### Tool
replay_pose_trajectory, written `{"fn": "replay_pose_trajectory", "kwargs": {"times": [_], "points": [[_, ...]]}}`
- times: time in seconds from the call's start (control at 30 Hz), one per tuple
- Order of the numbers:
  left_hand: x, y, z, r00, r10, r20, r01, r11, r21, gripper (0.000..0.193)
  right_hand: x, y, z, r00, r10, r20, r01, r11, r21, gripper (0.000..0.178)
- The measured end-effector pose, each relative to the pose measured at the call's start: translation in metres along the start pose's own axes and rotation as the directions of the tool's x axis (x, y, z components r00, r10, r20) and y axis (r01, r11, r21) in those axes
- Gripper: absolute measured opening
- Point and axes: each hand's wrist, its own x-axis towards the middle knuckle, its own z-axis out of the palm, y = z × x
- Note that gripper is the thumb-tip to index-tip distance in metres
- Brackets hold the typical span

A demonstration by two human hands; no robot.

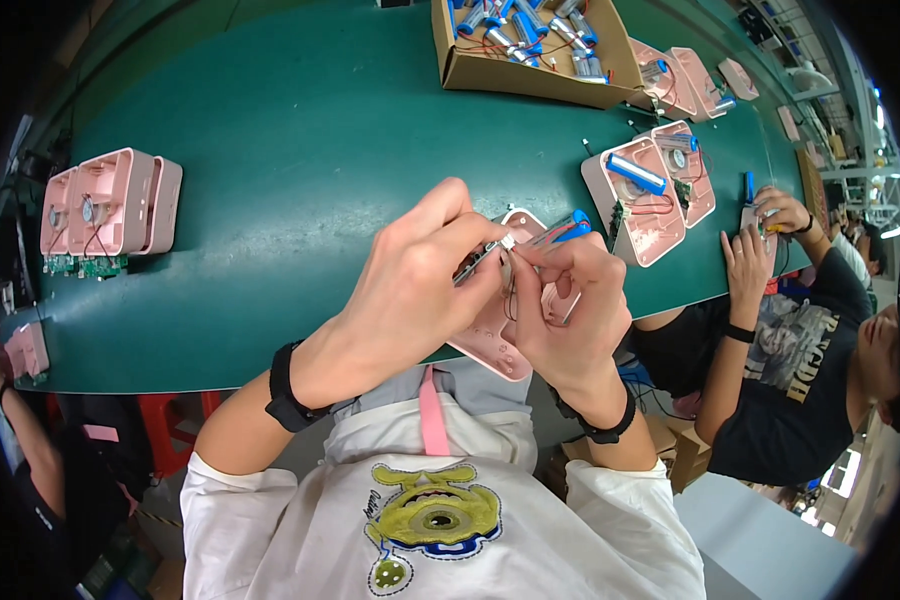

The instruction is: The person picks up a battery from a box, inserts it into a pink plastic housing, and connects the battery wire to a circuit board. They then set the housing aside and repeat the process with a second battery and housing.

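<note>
Close in front of me, my left hand (410, 265) is closed on the edge of a small circuit board (473, 264). My right hand (582, 315) pinches at a small white connector (507, 241) on the board's end, its thumb and forefinger against the left fingertips. Whether the connector is fully seated cannot be seen. Thin dark wires hang below the fingers. Under both hands lies an open pink plastic housing (498, 345), largely covered by them. A blue cylindrical battery (573, 226) shows just beyond my right knuckles.
A cardboard box (540, 85) of blue batteries stands at the far edge. Open pink housings with batteries (635, 215) are to the right, and more pink housings (110, 205) with boards sit at left on the green table (300, 130). A co-worker's hands (755, 250) work at far right.
</note>
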Motion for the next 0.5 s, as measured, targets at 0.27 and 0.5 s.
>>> {"fn": "replay_pose_trajectory", "kwargs": {"times": [0.27, 0.5], "points": [[0.017, 0.009, 0.002, 1.0, 0.007, 0.004, -0.007, 0.996, 0.094, 0.026, 0.001, 0.008, -0.016, 0.995, 0.077, 0.065, -0.079, 0.996, 0.038, 0.048], [0.033, 0.046, -0.009, 0.846, -0.459, 0.272, 0.493, 0.867, -0.072, 0.027, -0.001, -0.051, -0.049, 0.893, 0.29, 0.343, -0.216, 0.947, -0.239, 0.09]]}}
